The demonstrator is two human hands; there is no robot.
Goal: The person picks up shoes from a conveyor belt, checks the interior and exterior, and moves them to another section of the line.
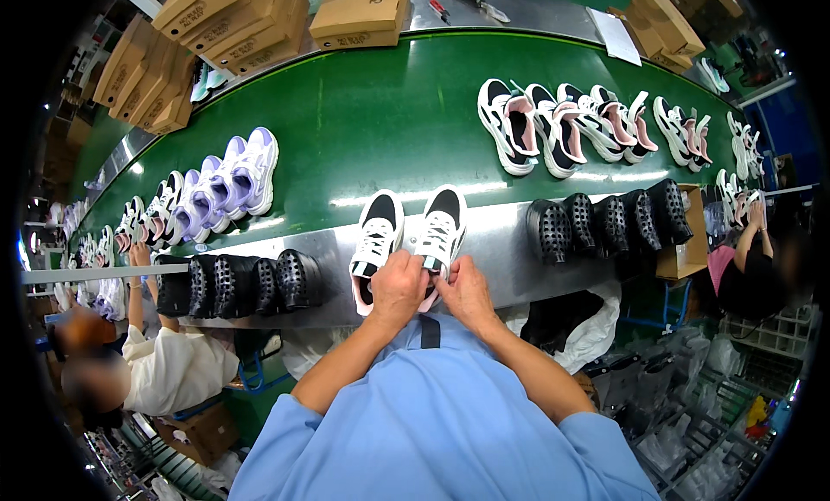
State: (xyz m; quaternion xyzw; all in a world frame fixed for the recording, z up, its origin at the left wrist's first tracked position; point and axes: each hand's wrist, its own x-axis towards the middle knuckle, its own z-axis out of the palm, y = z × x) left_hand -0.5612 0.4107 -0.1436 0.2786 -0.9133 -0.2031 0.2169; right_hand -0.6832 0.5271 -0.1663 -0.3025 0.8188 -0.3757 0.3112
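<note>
Two white-and-black sneakers with pink linings lie side by side on the metal edge before me, toes pointing away. My left hand (399,287) is closed at the collar of the right-hand sneaker (442,226), and its fingers also lie close to the left-hand sneaker (377,236). On the other side of that collar, my right hand (464,289) pinches the shoe near the tongue and lining. The fingertips of both hands meet at the opening, where the exact spot they grip is partly hidden. White laces run up both sneakers.
Black studded shoe forms (233,285) stand at left, more forms (610,225) at right. Purple-white sneakers (226,186) and pink-lined sneakers (562,129) sit on the green belt (372,112). Cardboard boxes (359,15) are stacked beyond. Co-workers sit at left (173,363) and right (748,272).
</note>
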